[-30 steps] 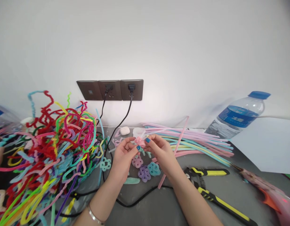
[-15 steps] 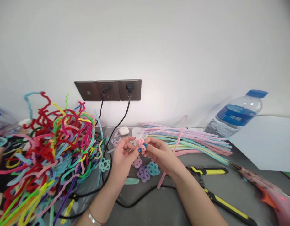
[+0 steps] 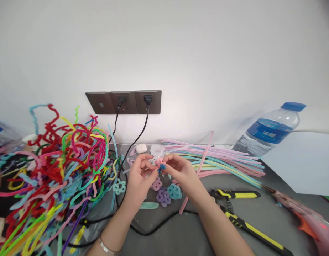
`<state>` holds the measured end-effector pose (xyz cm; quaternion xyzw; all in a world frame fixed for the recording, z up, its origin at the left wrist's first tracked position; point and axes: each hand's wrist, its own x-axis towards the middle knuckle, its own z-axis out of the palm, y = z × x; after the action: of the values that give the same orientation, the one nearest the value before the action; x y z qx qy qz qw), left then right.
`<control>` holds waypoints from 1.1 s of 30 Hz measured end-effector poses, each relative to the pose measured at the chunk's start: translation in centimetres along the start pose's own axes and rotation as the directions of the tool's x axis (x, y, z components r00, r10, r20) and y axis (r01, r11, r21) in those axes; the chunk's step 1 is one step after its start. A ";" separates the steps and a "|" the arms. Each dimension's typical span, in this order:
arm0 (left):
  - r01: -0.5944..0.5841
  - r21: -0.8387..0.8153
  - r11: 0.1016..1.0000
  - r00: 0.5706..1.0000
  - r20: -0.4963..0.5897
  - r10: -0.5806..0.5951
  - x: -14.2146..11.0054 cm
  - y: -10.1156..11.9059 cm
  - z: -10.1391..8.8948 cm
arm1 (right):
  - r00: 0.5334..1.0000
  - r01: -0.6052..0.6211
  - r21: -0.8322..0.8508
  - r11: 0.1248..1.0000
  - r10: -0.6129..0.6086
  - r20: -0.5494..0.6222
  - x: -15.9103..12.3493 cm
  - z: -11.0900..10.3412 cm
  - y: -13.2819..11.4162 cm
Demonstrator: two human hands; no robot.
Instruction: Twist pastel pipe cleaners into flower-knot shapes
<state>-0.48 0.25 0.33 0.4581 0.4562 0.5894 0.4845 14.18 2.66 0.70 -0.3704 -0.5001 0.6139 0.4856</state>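
My left hand [image 3: 139,176] and my right hand [image 3: 180,172] meet above the grey table, and both pinch a small pink pipe-cleaner flower [image 3: 158,162] between thumb and fingertips. Its long pink stem [image 3: 195,177] slants past my right hand. Under the hands lie finished flowers: a teal one [image 3: 174,191], a purple one [image 3: 163,196], a lilac one [image 3: 156,184] and a mint one [image 3: 119,186].
A tangled heap of bright pipe cleaners [image 3: 52,170] fills the left. Straight pastel pipe cleaners [image 3: 220,158] lie at the back right. Yellow-handled pliers [image 3: 234,209], a glue gun [image 3: 308,220], a water bottle [image 3: 268,131], black cables [image 3: 153,227] and wall sockets [image 3: 124,102] surround the hands.
Both hands have kept hold of the pink flower, and the fingers have shifted slightly around it. The view has drifted a little.
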 end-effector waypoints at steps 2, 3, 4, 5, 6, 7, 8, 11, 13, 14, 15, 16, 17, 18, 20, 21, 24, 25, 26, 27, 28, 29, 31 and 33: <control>0.107 -0.043 0.993 0.994 0.039 -0.106 0.1 -0.1 0.1 | 0.999 0.034 -0.030 0.999 -0.034 0.003 0.0 -0.1 0.1; 0.179 -0.064 0.982 0.983 0.063 -0.175 0.1 -0.1 0.2 | 0.999 0.043 -0.043 0.998 -0.043 0.014 0.0 -0.1 0.1; 0.248 -0.085 0.965 0.967 0.087 -0.241 0.1 -0.2 0.2 | 0.998 0.049 -0.056 0.997 -0.047 0.027 0.0 -0.2 0.1; 0.304 -0.104 0.947 0.950 0.111 -0.293 0.2 -0.2 0.2 | 0.998 0.051 -0.068 0.996 -0.049 0.039 0.0 -0.3 0.1; 0.339 -0.121 0.933 0.937 0.131 -0.324 0.2 -0.2 0.2 | 0.998 0.050 -0.077 0.996 -0.047 0.041 0.1 -0.4 0.0; 0.347 -0.136 0.928 0.934 0.142 -0.329 0.1 -0.2 0.2 | 0.999 0.044 -0.080 0.996 -0.041 0.035 0.1 -0.5 0.0; 0.333 -0.147 0.932 0.939 0.143 -0.313 0.1 -0.2 0.3 | 0.999 0.032 -0.077 0.996 -0.030 0.025 0.1 -0.6 -0.1; 0.216 -0.147 0.965 0.974 0.103 -0.202 -0.1 -0.3 0.6 | 1.000 -0.014 -0.059 0.998 0.015 0.010 0.1 -0.6 -0.3; 0.159 -0.137 0.978 0.986 0.074 -0.150 -0.2 -0.3 0.7 | 1.000 -0.021 -0.052 0.998 0.021 0.011 0.1 -0.6 -0.3; 0.157 -0.139 0.978 0.986 0.072 -0.148 -0.3 -0.3 0.7 | 1.000 -0.014 -0.050 0.999 0.014 0.007 0.1 -0.6 -0.3; 0.172 -0.144 0.974 0.983 0.086 -0.161 -0.3 -0.3 0.6 | 1.000 -0.002 -0.052 0.999 0.002 0.003 0.1 -0.6 -0.4; 0.204 -0.145 0.968 0.975 0.117 -0.188 -0.2 -0.2 0.4 | 1.000 0.012 -0.056 0.998 -0.012 0.001 0.0 -0.7 -0.4; 0.244 -0.142 0.959 0.962 0.160 -0.221 -0.2 0.0 0.2 | 1.000 0.023 -0.062 0.998 -0.023 0.005 0.0 -0.9 -0.5; 0.286 -0.124 0.950 0.943 0.212 -0.256 -0.1 0.1 0.0 | 0.999 0.029 -0.071 0.997 -0.028 0.018 0.0 -1.0 -0.6; 0.351 -0.075 0.933 0.900 0.301 -0.314 0.2 0.4 -0.5 | 0.997 0.021 -0.094 0.995 -0.014 0.076 -0.1 -1.4 -0.8; 0.366 -0.062 0.928 0.887 0.324 -0.328 0.3 0.4 -0.7 | 0.993 0.013 -0.107 0.994 -0.001 0.114 -0.1 -1.5 -1.0; 0.374 -0.030 0.927 0.875 0.344 -0.341 0.5 0.4 -1.1 | 0.980 0.006 -0.150 0.989 0.023 0.195 -0.3 -1.7 -1.4; 0.372 -0.017 0.928 0.874 0.344 -0.344 0.6 0.4 -1.1 | 0.980 0.010 -0.163 0.987 0.023 0.200 -0.3 -1.7 -1.5; 0.375 -0.006 0.927 0.872 0.343 -0.350 0.5 0.3 -1.1 | 0.980 0.013 -0.172 0.985 0.022 0.197 -0.3 -1.6 -1.6; 0.382 0.001 0.924 0.869 0.341 -0.360 0.5 0.3 -1.0 | 0.981 0.011 -0.175 0.985 0.023 0.193 -0.4 -1.6 -1.7; 0.395 0.004 0.919 0.865 0.337 -0.373 0.5 0.4 -1.0 | 0.981 0.007 -0.171 0.985 0.026 0.192 -0.4 -1.5 -1.7; 0.413 0.005 0.911 0.858 0.335 -0.390 0.4 0.5 -1.0 | 0.980 0.002 -0.166 0.986 0.031 0.195 -0.4 -1.5 -1.6; 0.452 0.016 0.892 0.834 0.347 -0.429 0.3 0.6 -1.1 | 0.980 0.007 -0.172 0.985 0.027 0.195 -0.4 -1.6 -1.6; 0.469 0.047 0.882 0.812 0.369 -0.451 0.3 0.8 -1.2 | 0.982 0.039 -0.212 0.977 0.002 0.191 -0.4 -1.7 -1.5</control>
<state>-1.82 0.32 0.91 0.4252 0.4402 0.3682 0.6999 16.21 2.71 1.75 -0.3557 -0.6108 0.5844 0.3986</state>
